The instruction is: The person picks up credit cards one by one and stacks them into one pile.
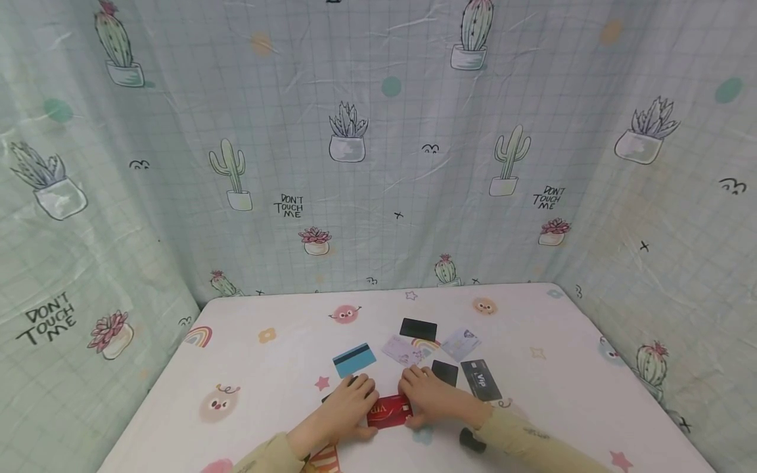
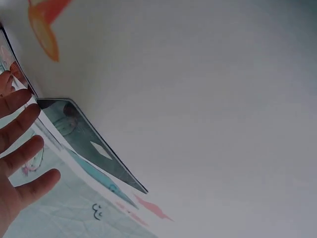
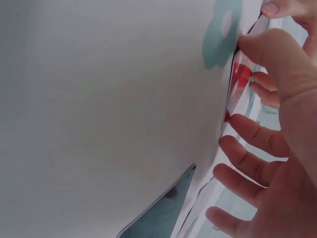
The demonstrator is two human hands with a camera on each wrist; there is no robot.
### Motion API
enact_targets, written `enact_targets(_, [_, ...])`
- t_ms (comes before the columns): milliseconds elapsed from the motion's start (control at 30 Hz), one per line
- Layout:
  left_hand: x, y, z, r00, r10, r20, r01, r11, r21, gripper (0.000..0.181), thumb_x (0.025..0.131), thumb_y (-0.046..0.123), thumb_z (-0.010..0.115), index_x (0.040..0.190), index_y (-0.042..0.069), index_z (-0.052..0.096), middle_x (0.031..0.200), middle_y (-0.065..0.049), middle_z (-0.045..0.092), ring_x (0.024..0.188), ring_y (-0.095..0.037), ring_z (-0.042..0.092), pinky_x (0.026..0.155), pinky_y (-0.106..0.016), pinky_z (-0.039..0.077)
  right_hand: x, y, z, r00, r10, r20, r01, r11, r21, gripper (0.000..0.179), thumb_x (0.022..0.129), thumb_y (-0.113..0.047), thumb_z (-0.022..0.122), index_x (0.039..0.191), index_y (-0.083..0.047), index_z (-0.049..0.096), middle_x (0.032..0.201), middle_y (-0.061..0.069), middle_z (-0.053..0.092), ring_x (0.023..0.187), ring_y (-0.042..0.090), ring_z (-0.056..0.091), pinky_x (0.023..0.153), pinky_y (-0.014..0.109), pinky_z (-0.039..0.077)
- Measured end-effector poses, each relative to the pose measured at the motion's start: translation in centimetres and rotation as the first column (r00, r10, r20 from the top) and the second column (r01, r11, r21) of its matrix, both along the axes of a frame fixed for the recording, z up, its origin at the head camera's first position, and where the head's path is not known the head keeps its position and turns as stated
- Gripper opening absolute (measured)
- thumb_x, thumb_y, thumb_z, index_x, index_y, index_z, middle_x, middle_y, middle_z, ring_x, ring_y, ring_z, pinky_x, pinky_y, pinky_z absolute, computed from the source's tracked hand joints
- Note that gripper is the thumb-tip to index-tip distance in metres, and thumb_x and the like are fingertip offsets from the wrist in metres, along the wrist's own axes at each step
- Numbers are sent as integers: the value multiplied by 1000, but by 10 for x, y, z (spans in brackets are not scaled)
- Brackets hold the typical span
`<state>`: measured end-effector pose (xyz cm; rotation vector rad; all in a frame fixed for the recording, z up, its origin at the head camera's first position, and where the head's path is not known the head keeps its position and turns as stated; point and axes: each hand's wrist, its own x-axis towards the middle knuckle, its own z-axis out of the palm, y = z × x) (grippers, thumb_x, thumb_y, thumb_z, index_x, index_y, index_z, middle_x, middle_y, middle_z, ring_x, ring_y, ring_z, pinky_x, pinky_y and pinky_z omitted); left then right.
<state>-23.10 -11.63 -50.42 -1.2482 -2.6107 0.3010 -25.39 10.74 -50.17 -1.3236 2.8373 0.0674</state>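
Observation:
A red VIP card [image 1: 388, 412] lies on the table between the two hands. My left hand [image 1: 349, 404] grips its left end, thumb at the near edge and fingertips toward the far edge. My right hand [image 1: 430, 394] holds the other end between thumb and index finger; in the right wrist view these sit at separate corners of the red card [image 3: 241, 74], with the other fingers spread. A dark card [image 1: 327, 398] is mostly hidden behind the left hand. Another black card [image 1: 445, 373] lies just beyond the right hand.
Farther back lie a blue striped card [image 1: 354, 360], a black card [image 1: 418, 329], a pale purple card [image 1: 402, 351] and a pale blue card [image 1: 462, 344]. A grey VIP card [image 1: 481, 380] is at right. By the right sleeve sits a small black object [image 1: 472, 441]. Patterned curtains [image 1: 378, 184] surround the table.

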Motion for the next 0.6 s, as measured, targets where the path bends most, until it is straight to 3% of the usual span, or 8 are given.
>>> enact_targets(267, [-4, 3, 1, 1000, -18, -5, 18, 998, -53, 58, 77, 62, 49, 111, 16, 53, 110, 0, 55, 103, -17, 48, 90, -36, 42, -5, -4, 2, 999, -20, 50, 20, 1000, 7, 45, 66, -53, 66, 91, -21, 46, 84, -9, 39, 84, 9, 37, 81, 33, 39])
enact_targets(600, [-4, 8, 4, 999, -51, 18, 52, 998, -31, 49, 74, 57, 55, 102, 16, 52, 97, 4, 55, 88, -11, 44, 82, -30, 41, -5, -3, 2, 997, -34, 76, 35, 999, -14, 49, 63, -55, 67, 89, -21, 43, 84, -8, 39, 83, 9, 35, 74, 28, 35])
